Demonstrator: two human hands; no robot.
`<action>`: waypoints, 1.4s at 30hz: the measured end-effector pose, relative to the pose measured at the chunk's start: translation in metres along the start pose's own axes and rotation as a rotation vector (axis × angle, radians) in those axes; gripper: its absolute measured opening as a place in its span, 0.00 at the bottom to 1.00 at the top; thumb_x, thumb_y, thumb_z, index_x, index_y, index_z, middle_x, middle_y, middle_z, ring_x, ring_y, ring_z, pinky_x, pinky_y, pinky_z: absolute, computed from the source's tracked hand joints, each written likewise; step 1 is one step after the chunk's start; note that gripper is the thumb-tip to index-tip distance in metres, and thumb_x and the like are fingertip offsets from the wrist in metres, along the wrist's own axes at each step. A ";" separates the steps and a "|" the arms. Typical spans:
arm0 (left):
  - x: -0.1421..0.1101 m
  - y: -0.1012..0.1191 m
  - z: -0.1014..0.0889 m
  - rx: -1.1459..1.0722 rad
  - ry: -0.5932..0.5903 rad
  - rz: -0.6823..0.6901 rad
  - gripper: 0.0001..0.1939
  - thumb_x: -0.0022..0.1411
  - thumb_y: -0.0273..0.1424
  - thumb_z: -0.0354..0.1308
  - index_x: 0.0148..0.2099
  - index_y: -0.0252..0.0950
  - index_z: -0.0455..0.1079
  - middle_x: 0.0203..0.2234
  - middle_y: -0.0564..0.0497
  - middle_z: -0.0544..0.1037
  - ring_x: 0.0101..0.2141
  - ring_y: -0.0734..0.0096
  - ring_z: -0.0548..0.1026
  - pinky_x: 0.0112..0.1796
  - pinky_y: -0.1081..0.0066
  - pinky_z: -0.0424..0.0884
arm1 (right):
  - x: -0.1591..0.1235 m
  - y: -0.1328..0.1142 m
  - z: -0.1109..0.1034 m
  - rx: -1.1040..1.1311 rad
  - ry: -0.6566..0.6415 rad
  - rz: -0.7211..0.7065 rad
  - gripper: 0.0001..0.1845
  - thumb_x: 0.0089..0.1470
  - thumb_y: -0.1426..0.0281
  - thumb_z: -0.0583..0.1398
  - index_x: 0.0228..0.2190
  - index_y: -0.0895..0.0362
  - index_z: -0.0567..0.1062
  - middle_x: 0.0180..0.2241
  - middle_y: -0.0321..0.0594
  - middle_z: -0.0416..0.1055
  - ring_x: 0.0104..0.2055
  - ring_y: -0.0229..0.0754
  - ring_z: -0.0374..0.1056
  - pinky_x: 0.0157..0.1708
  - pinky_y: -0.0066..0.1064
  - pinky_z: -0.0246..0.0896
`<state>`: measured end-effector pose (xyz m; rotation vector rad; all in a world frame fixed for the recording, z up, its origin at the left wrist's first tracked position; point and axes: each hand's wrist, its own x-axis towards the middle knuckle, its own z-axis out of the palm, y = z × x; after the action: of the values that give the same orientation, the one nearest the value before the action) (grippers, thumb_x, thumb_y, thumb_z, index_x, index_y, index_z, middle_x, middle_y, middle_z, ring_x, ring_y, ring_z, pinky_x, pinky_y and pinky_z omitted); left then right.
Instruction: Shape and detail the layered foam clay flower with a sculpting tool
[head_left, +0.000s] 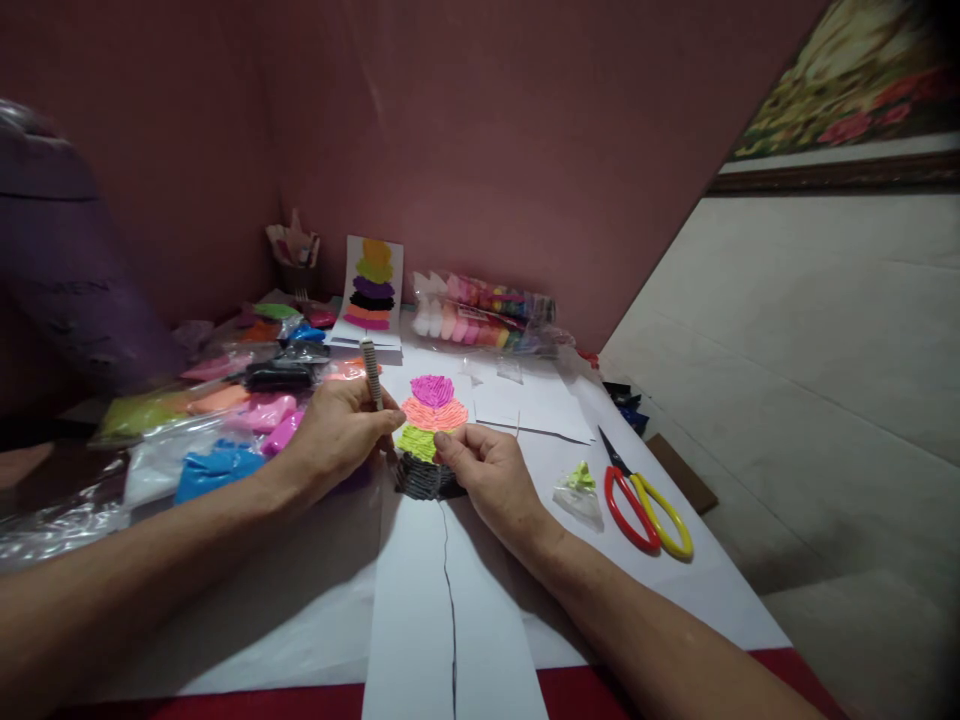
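A white paper strip (420,600) lies in front of me, with a wavy dark line running down it. Textured clay bands cover its far end: a magenta band (432,391), an orange band (435,413), a yellow-green band (417,442) and a black band (424,480). My left hand (341,425) is closed around a slim tool with a ridged grey handle (371,372), its tip hidden. Close to the yellow-green and black bands, my right hand (484,470) is pinched; whatever its fingers hold is hidden. A thin pale stick (517,424) shows just behind its knuckles.
Scissors (646,510) with red and yellow handles and a small bag with yellow-green clay (579,485) lie at right. Packets of coloured clay (221,470) crowd the left. Behind are a card with coloured bands (373,290) and a long clay pack (480,310).
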<state>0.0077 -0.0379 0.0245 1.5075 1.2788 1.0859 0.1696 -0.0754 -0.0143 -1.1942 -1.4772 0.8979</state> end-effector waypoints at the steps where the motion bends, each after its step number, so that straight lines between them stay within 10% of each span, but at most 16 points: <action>1: 0.001 -0.001 0.000 -0.001 -0.002 0.008 0.01 0.45 0.25 0.57 0.25 0.34 0.67 0.11 0.55 0.72 0.11 0.75 0.68 0.13 0.78 0.61 | 0.000 0.000 0.000 -0.002 0.001 0.002 0.18 0.53 0.59 0.58 0.19 0.58 0.68 0.17 0.30 0.55 0.21 0.33 0.50 0.22 0.28 0.46; 26: 0.000 -0.003 -0.006 0.051 0.027 0.178 0.06 0.52 0.32 0.60 0.26 0.35 0.68 0.16 0.57 0.68 0.15 0.77 0.66 0.17 0.75 0.64 | 0.000 -0.005 0.001 0.015 0.003 0.013 0.17 0.52 0.61 0.58 0.18 0.58 0.68 0.17 0.31 0.55 0.21 0.33 0.50 0.23 0.28 0.46; 42: -0.006 0.009 -0.004 -0.140 0.286 0.319 0.10 0.59 0.36 0.57 0.35 0.33 0.72 0.23 0.52 0.75 0.21 0.71 0.74 0.25 0.71 0.73 | 0.001 -0.005 0.001 -0.007 -0.024 0.047 0.17 0.52 0.61 0.59 0.18 0.58 0.68 0.17 0.31 0.57 0.21 0.33 0.50 0.23 0.29 0.47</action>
<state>0.0057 -0.0447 0.0333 1.5204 1.1430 1.6126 0.1677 -0.0756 -0.0093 -1.2310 -1.4777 0.9427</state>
